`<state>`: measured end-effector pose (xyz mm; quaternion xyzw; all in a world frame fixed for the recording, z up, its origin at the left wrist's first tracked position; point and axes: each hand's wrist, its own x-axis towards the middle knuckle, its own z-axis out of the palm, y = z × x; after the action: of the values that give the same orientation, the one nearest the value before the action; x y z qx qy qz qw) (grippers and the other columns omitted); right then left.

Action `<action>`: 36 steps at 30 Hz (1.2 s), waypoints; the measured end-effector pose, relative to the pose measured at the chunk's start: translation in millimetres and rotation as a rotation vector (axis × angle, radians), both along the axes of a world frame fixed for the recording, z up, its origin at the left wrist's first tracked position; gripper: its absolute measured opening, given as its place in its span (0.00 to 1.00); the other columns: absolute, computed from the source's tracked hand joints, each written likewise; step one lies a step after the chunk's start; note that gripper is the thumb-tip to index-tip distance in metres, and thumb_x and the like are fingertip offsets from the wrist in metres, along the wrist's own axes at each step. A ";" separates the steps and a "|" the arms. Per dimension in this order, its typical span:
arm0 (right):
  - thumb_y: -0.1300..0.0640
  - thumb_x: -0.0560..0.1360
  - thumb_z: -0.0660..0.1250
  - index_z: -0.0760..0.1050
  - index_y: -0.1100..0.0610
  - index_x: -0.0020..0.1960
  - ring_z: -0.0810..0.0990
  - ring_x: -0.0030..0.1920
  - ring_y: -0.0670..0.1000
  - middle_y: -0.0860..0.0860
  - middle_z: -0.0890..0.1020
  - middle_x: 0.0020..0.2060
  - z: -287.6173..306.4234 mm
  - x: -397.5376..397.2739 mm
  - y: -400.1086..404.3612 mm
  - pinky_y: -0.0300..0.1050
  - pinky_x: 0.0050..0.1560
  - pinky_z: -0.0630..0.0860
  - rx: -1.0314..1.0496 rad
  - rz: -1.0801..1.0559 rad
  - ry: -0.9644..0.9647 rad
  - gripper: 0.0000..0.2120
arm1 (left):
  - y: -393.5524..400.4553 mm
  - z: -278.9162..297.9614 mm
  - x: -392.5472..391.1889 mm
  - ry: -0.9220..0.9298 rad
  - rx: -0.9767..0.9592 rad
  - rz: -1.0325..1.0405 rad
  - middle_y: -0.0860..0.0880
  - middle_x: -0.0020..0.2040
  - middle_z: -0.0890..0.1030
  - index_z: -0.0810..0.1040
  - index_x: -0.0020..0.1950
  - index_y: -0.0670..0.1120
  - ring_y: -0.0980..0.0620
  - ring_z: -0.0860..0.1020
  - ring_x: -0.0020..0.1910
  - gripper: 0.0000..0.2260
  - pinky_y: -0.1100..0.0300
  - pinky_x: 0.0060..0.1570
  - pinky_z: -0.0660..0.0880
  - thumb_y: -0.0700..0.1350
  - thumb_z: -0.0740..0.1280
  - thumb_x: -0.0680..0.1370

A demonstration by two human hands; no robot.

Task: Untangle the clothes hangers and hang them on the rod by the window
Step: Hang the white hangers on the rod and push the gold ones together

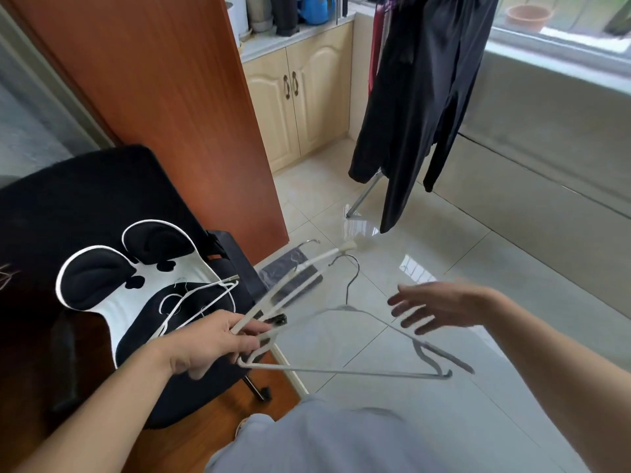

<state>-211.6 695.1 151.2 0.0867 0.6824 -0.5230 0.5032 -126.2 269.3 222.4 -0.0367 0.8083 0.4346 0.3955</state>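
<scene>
Left hand (pixel 218 339): fingers curled round the tangled hangers (pixel 290 302) at one corner.
Grey hanger (pixel 341 370): bar runs rightward from that grip.
Right hand (pixel 433 307): fingers spread, empty, just above its shoulder.

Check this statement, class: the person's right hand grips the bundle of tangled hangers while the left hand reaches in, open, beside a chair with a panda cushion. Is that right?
Not quite: the hands are swapped. In the head view the left hand grips the bundle of tangled hangers, while the right hand reaches in, open. The rest holds: the chair with a panda cushion stands beside them.
</scene>
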 end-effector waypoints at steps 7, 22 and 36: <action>0.48 0.82 0.64 0.73 0.68 0.62 0.81 0.50 0.61 0.62 0.82 0.56 27.6 48.8 44.0 0.50 0.47 0.77 -0.173 -0.055 0.034 0.22 | 4.4 -6.7 -50.6 0.023 0.080 0.094 0.43 0.40 0.81 0.81 0.62 0.46 0.53 0.78 0.35 0.11 0.59 0.40 0.76 0.38 0.67 0.81; 0.53 0.83 0.64 0.80 0.64 0.57 0.84 0.43 0.55 0.58 0.85 0.54 60.7 87.4 114.9 0.46 0.41 0.78 0.054 -0.717 0.359 0.14 | 122.8 -47.6 -158.5 0.115 -0.086 0.223 0.40 0.44 0.77 0.75 0.58 0.39 0.46 0.76 0.36 0.08 0.54 0.34 0.76 0.34 0.67 0.79; 0.67 0.79 0.65 0.78 0.56 0.57 0.79 0.40 0.52 0.57 0.79 0.43 89.4 -58.7 114.2 0.47 0.45 0.79 0.181 -1.120 0.534 0.10 | 276.4 11.3 -324.0 0.104 0.271 0.119 0.40 0.45 0.79 0.76 0.55 0.43 0.42 0.80 0.36 0.06 0.51 0.44 0.81 0.36 0.64 0.79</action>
<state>-270.3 809.3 240.6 0.3395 0.6774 -0.6511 -0.0444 -450.1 545.8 233.7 -0.0083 0.7581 0.5634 0.3282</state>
